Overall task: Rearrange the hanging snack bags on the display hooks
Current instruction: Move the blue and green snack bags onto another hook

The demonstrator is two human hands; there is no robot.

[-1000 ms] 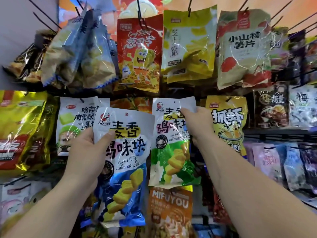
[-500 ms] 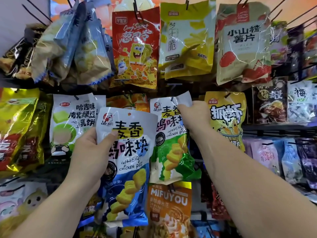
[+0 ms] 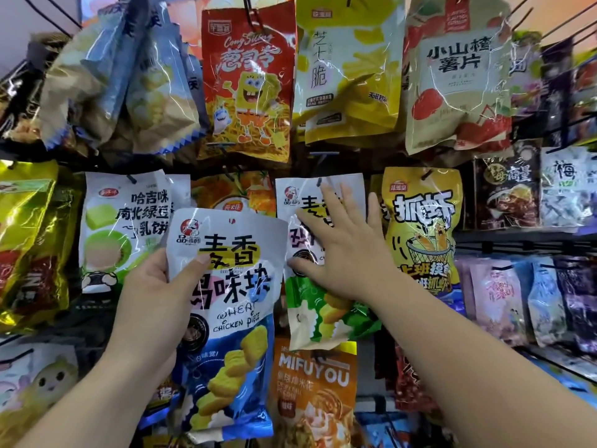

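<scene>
My left hand point(image 3: 155, 295) grips a white-and-blue "Wheat Chicken Piece" snack bag point(image 3: 232, 318) by its upper left edge, held in front of the display, off any hook. A matching white-and-green bag point(image 3: 310, 321) hangs on a black hook point(image 3: 319, 182) in the middle row. My right hand point(image 3: 342, 250) lies flat on that green bag with fingers spread, pressing on its face, not pinching it.
Black wire hooks carry snack bags in rows: a red cartoon bag point(image 3: 248, 79) and a yellow bag point(image 3: 349, 69) above, a white-green biscuit bag point(image 3: 119, 221) at left, a yellow shrimp bag point(image 3: 420, 227) at right, an orange MIFUYOU bag point(image 3: 315, 389) below.
My right hand let go of the green bag's top corner and now rests open and flat on it. The left hand keeps hold of the blue bag, almost unmoved.
</scene>
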